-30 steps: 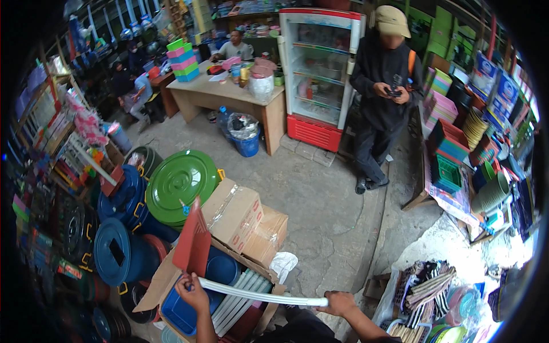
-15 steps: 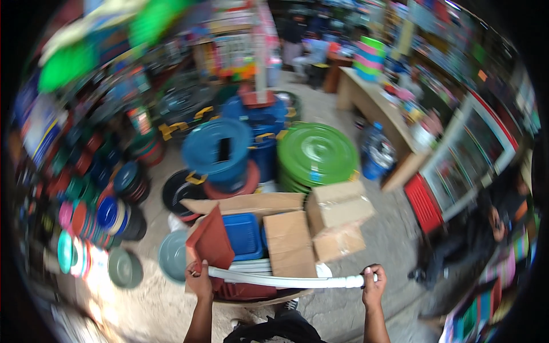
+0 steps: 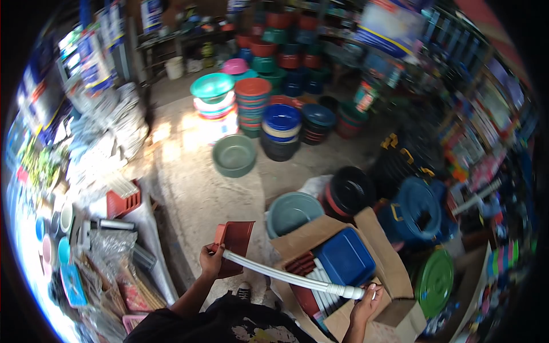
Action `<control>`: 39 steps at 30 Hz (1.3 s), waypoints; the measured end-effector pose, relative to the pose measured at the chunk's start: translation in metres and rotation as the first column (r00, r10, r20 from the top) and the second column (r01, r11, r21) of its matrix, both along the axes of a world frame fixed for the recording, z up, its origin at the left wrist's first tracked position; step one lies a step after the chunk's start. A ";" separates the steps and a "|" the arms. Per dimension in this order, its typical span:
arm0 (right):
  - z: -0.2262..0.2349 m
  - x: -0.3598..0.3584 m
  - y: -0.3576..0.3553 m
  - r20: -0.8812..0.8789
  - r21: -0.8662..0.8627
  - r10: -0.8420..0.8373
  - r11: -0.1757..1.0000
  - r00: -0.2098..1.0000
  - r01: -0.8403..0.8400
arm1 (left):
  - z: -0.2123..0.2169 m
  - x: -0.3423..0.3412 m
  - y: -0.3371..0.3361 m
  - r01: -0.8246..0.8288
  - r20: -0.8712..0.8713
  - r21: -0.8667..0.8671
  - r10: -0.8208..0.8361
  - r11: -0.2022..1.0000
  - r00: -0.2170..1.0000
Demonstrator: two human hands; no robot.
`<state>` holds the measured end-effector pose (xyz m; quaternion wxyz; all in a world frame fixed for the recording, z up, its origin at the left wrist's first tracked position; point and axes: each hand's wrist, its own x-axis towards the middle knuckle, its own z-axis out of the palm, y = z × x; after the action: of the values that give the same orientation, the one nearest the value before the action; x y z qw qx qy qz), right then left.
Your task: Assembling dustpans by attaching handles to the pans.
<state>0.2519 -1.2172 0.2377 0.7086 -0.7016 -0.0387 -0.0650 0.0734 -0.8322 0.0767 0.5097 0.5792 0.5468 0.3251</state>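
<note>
A red dustpan [image 3: 237,239] with a long white handle [image 3: 286,277] is held in the air before a person in a dark, print-fronted shirt [image 3: 257,323], its pan above the floor and its handle reaching across the near part of an open cardboard box [image 3: 306,235]. The left hand [image 3: 211,260] is closed on the handle just beside the pan; the right hand [image 3: 366,304] pinches the far end between thumb and fingers.

Inside the box, a blue rectangular tub [image 3: 346,257] sits beside white tubes [image 3: 326,301] and reddish-brown pieces. A sneaker [image 3: 244,291] shows on the bare, worn grey floor [image 3: 194,183], which brightens to a patch of sunlight farther off.

Just beyond the box stand a grey-green basin [image 3: 294,214] and a black tub [image 3: 350,190]; to the right are a blue lidded bin [image 3: 420,203], a dark object on its lid, and a green round lid [image 3: 436,283]. A second grey-green basin [image 3: 234,155] rests alone on the floor, near stacks of coloured tubs [image 3: 253,106].

At left, a red slotted basket [image 3: 124,200] and plastic-wrapped goods [image 3: 117,248] crowd a pale-edged surface whose height cannot be told. More basins [image 3: 264,48] are piled in the shaded rear, near a white bucket [image 3: 174,67]; hanging packages [image 3: 393,27] overhead are blurred.
</note>
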 end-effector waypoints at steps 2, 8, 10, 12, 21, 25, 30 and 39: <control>-0.013 0.018 0.042 0.001 -0.009 0.051 0.999 0.999 -0.051 | 0.009 -0.026 0.027 -0.051 0.038 -0.020 0.052 0.998 0.998; 0.011 0.047 0.183 -0.079 -0.049 0.304 0.950 0.949 -0.308 | 0.012 -0.084 0.094 -0.242 -0.022 0.025 0.243 0.970 0.970; -0.010 0.061 0.224 -0.019 0.130 0.242 0.963 0.970 -0.237 | 0.019 -0.095 0.111 -0.260 -0.098 0.016 0.260 0.966 0.961; -0.026 0.078 0.255 -0.032 0.112 0.324 0.941 0.945 -0.319 | 0.024 -0.106 0.126 -0.318 -0.141 0.002 0.315 0.948 0.938; -0.018 0.148 0.446 -0.148 0.143 0.625 0.780 0.766 -0.609 | -0.009 -0.067 0.252 -0.387 -0.304 -0.069 0.350 0.919 0.886; -0.034 0.214 0.548 -0.095 0.223 0.756 0.650 0.647 -0.727 | -0.009 -0.015 0.342 -0.425 -0.364 -0.112 0.361 0.898 0.859; 0.004 0.262 0.688 0.014 0.283 0.861 0.484 0.508 -0.828 | 0.017 0.030 0.458 -0.439 -0.377 -0.147 0.360 0.886 0.853; 0.066 0.278 0.916 0.110 0.247 0.955 0.241 0.274 -0.939 | 0.023 0.031 0.593 -0.610 -0.200 -0.015 0.595 0.793 0.778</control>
<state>0.5300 -0.3010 0.3042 0.6913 -0.4366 -0.4216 0.3922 0.1040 -0.2391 0.0998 0.3483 0.3811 0.7604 0.3940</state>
